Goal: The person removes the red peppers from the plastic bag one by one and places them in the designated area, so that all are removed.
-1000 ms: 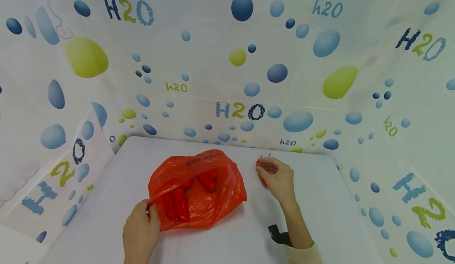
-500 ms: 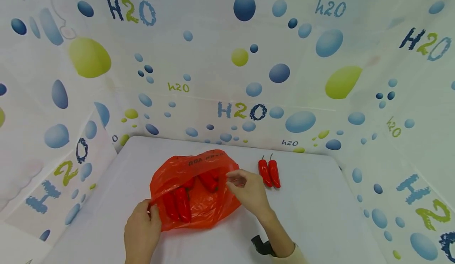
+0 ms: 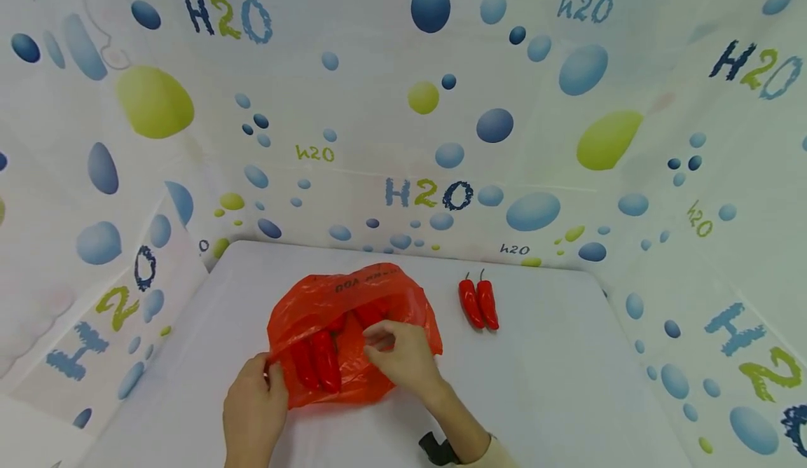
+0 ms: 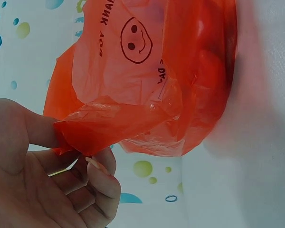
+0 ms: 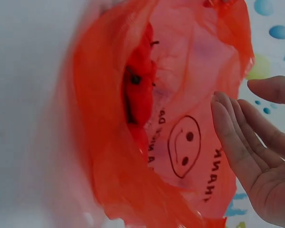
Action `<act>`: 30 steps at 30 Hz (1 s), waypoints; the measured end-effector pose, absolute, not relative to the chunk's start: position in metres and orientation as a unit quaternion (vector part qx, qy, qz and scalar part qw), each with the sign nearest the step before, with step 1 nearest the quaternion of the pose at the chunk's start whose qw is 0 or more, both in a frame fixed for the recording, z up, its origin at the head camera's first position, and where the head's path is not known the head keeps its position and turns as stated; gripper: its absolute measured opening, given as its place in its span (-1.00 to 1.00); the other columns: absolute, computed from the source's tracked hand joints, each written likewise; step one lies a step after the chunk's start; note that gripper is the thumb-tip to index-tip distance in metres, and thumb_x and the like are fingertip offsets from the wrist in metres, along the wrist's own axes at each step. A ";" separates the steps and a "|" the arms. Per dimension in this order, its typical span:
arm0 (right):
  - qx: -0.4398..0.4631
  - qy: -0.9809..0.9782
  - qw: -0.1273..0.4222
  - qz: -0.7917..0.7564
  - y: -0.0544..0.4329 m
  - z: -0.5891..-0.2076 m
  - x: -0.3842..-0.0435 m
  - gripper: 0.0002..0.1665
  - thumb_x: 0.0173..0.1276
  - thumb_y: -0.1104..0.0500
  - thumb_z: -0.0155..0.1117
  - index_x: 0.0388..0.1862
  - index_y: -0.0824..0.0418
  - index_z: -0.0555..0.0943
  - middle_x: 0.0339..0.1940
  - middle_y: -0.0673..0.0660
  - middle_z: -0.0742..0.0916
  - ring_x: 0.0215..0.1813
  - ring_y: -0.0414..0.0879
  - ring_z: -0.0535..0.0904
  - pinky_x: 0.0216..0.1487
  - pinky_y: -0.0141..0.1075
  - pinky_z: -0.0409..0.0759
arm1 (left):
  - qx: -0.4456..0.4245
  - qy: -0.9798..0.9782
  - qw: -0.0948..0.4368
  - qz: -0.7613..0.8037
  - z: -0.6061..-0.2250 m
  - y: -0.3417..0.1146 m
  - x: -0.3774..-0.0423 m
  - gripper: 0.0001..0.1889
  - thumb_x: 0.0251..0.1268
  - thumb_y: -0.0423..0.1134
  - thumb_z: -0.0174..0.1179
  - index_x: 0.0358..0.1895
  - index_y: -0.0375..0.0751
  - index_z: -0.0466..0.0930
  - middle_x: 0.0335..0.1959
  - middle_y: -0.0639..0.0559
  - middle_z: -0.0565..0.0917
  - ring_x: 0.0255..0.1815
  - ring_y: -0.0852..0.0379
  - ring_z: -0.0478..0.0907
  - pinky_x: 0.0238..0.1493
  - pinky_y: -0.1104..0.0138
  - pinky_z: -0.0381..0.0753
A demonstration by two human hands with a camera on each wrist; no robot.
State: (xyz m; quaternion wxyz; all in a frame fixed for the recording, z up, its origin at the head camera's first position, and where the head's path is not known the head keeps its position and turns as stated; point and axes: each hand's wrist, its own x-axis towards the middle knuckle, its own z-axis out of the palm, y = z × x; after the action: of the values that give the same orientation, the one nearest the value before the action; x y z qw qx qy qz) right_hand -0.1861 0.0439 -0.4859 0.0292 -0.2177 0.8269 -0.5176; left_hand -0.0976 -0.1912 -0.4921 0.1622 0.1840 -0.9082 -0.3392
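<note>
A red plastic bag (image 3: 302, 307) lies on the table with its mouth towards me. Red chili peppers (image 3: 326, 363) show inside it. At the bag's left edge my left hand (image 3: 255, 398) pinches the rim; in the left wrist view thumb and fingers of this hand (image 4: 61, 180) hold the gathered film. My right hand (image 3: 406, 356) hovers before the bag's mouth, fingers loosely bent and holding nothing. Seen from the right wrist, the hand (image 5: 261, 152) is apart from the peppers (image 5: 140, 99), some with dark stems. Part of the bag's inside is hidden behind the right hand.
Two red chili peppers (image 3: 469, 303) lie side by side on the white table (image 3: 555, 370), right of the bag, stems pointing away. A curtain (image 3: 353, 90) with dots and H2O lettering stands behind and at both sides. A black device (image 3: 435, 447) sits by my right wrist.
My right hand has let go of a pepper beside another on the right and moved left to the bag's mouth. The left hand keeps its grip on the rim.
</note>
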 end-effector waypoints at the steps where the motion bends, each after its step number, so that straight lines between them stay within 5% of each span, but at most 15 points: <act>1: -0.218 0.827 0.033 -0.517 0.042 -0.488 -0.186 -0.81 0.35 0.18 0.49 -0.06 0.06 0.77 -0.20 -0.09 0.80 -0.23 -0.25 0.68 -0.21 -0.39 0.69 | 0.182 -0.908 0.163 -0.341 -0.492 -0.191 -0.098 -0.68 0.52 -0.33 0.01 0.09 -0.52 0.61 -0.16 -0.34 0.69 -0.27 -0.19 0.62 -0.19 -0.17 0.61; 7: -0.224 0.829 0.053 -0.510 0.027 -0.496 -0.184 -0.81 0.34 0.18 0.51 -0.07 0.09 0.77 -0.20 -0.08 0.81 -0.21 -0.19 0.71 -0.19 -0.41 0.67 | 0.183 -0.906 0.163 -0.344 -0.492 -0.191 -0.098 -0.69 0.53 -0.32 0.01 0.09 -0.50 0.61 -0.12 -0.34 0.69 -0.24 -0.21 0.63 -0.16 -0.19 0.62; 22: -0.223 0.857 0.073 -0.460 -0.011 -0.524 -0.184 -0.66 0.27 0.17 0.54 0.00 0.25 0.76 -0.19 0.02 0.83 -0.34 -0.38 0.65 -0.32 -0.48 0.62 | 0.173 -0.908 0.172 -0.339 -0.496 -0.192 -0.095 -0.70 0.50 -0.35 0.06 0.08 -0.53 0.60 -0.19 -0.31 0.68 -0.28 -0.20 0.64 -0.20 -0.18 0.61; 30: -0.205 0.885 0.053 -0.415 -0.022 -0.532 -0.181 -0.60 0.21 0.10 0.60 0.00 0.21 0.76 -0.35 -0.02 0.79 -0.44 -0.39 0.56 -0.40 -0.46 0.56 | 0.173 -0.908 0.152 -0.351 -0.495 -0.191 -0.094 -0.70 0.52 -0.33 0.05 0.10 -0.50 0.59 -0.16 -0.32 0.69 -0.27 -0.19 0.63 -0.18 -0.18 0.62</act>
State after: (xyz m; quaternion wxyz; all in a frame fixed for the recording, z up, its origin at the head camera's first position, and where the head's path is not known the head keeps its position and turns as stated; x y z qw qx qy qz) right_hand -0.1813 -0.0224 -0.5324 0.0526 -0.2052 0.8849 -0.4148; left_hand -0.0942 -0.1913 -0.4954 0.1520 0.1728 -0.9076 -0.3511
